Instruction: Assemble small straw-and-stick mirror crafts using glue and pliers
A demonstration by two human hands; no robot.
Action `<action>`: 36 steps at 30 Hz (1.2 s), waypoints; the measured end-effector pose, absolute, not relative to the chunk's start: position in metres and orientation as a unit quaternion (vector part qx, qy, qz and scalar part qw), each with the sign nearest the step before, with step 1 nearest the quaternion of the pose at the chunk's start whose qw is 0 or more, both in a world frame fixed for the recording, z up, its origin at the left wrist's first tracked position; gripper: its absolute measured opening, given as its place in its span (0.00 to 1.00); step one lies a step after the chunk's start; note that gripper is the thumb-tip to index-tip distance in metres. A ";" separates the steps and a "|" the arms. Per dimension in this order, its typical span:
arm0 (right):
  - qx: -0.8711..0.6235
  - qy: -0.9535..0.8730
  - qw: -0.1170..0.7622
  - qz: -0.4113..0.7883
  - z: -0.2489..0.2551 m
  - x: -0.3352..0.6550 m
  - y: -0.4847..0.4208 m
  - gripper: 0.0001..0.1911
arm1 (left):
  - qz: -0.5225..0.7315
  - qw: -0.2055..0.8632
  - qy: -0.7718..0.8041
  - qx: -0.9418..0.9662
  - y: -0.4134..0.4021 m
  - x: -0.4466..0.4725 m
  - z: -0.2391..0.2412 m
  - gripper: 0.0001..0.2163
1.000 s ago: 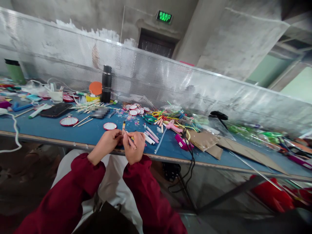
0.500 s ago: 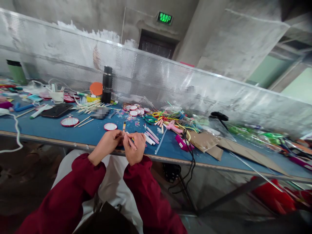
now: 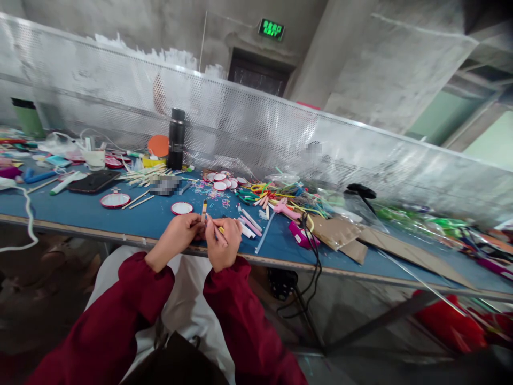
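A small banded stick (image 3: 204,207), dark at the top and yellowish below, stands nearly upright between the two hands at the near edge of the blue surface (image 3: 152,220). Its long axis runs close to vertical, with the dark end up and tilted slightly to the far side. The left hand (image 3: 182,232) has its fingers closed round the lower part, which they hide. The right hand (image 3: 224,254) has its fingers curled shut on a pinkish pen (image 3: 220,234), whose long axis slants from far left to near right, its far end close to the stick; whether they touch, I cannot tell. A red-rimmed white disc (image 3: 181,208) lies just beyond the left hand.
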State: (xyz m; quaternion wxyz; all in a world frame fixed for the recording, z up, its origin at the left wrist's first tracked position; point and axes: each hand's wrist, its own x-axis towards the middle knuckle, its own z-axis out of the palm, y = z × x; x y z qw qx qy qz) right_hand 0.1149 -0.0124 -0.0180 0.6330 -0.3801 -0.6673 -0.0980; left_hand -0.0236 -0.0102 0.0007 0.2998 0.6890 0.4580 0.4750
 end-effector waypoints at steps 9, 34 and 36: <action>-0.376 -0.673 0.629 -0.098 -0.018 0.116 -0.013 0.08 | 0.474 0.299 0.456 0.691 -0.007 -0.025 -0.003 0.09; -0.361 -0.684 0.626 -0.103 -0.016 0.113 -0.015 0.09 | 0.472 0.270 0.476 0.691 -0.008 -0.024 0.000 0.11; -0.364 -0.681 0.627 -0.107 -0.016 0.114 -0.014 0.08 | 0.473 0.270 0.473 0.693 -0.008 -0.025 0.000 0.11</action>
